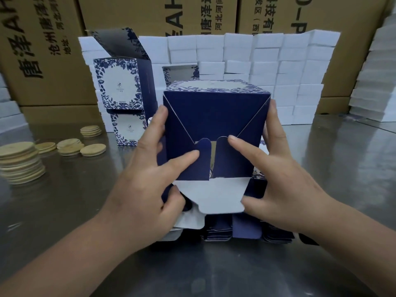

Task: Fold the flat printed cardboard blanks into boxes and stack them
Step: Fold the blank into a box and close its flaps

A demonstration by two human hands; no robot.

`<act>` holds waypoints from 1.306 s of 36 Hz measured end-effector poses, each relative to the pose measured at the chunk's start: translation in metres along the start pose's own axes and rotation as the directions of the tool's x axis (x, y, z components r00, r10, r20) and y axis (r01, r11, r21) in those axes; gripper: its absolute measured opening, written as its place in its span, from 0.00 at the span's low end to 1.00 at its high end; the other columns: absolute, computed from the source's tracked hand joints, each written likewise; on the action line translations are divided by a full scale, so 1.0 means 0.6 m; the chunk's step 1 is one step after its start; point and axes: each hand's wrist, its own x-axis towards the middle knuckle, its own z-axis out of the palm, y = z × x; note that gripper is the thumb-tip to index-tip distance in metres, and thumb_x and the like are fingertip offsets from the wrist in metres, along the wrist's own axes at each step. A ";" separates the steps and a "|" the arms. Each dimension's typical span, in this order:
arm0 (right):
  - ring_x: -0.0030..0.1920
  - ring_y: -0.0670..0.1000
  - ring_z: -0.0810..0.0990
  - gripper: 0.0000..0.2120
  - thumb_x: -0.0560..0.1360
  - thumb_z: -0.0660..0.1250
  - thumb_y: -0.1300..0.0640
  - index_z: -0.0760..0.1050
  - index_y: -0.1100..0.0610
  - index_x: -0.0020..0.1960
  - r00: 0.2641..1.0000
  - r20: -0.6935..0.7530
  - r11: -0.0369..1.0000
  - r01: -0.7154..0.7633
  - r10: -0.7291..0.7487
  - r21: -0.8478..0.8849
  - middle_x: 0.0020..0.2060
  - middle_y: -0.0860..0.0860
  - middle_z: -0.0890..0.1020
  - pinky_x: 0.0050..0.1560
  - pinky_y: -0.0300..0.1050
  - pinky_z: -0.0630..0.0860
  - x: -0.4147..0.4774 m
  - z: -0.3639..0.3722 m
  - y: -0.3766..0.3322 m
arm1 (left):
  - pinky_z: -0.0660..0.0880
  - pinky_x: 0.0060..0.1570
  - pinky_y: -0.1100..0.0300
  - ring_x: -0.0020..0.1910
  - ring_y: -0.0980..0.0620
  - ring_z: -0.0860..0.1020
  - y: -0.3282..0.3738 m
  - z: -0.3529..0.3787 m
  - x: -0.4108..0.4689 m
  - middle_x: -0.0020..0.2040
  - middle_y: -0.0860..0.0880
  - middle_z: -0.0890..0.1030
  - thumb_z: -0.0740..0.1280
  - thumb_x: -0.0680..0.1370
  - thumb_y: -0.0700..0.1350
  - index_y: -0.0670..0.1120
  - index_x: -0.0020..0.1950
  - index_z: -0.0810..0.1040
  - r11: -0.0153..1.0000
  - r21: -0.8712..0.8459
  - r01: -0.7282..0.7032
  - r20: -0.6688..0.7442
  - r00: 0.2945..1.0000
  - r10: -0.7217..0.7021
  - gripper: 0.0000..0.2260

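The half-folded navy box [214, 112] is held above the near edge of the steel table [64, 211], bottom facing the person. The left hand [145, 181] and right hand [276, 185] each grip one side, forefingers [184, 157] on the tabs [203, 166], both thumbs touching the white flap [212, 194] below

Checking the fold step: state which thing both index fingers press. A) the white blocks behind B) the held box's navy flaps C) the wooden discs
B: the left hand and the right hand grip the box, and each index finger lies on one of its navy flaps.
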 end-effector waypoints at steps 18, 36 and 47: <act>0.64 0.46 0.70 0.10 0.71 0.66 0.53 0.81 0.56 0.49 0.946 -0.324 0.999 -0.008 0.024 0.049 0.67 0.56 0.62 0.61 0.30 0.67 0.001 0.005 -0.012 | 0.65 0.53 0.77 0.52 0.69 0.71 0.022 -0.006 0.004 0.69 0.48 0.65 0.73 0.60 0.56 0.58 0.69 0.59 0.959 -0.160 0.234 -0.174 0.949 -0.261 0.40; 0.54 0.47 0.69 0.31 0.64 0.73 0.55 0.62 0.55 0.63 0.902 -0.426 0.996 -0.083 0.068 -0.016 0.58 0.49 0.66 0.58 0.27 0.63 0.006 0.012 -0.040 | 0.65 0.68 0.64 0.68 0.64 0.64 0.023 0.001 0.004 0.73 0.56 0.61 0.75 0.63 0.60 0.69 0.66 0.53 0.903 -0.264 0.339 -0.109 0.920 -0.378 0.39; 0.53 0.28 0.65 0.38 0.61 0.72 0.52 0.59 0.45 0.67 0.927 -0.323 0.978 -0.152 0.191 0.141 0.55 0.47 0.65 0.58 0.23 0.62 0.007 0.015 -0.032 | 0.63 0.67 0.64 0.70 0.61 0.64 0.016 0.010 0.002 0.69 0.66 0.59 0.73 0.64 0.46 0.58 0.65 0.59 0.938 -0.248 0.243 -0.197 0.935 -0.294 0.35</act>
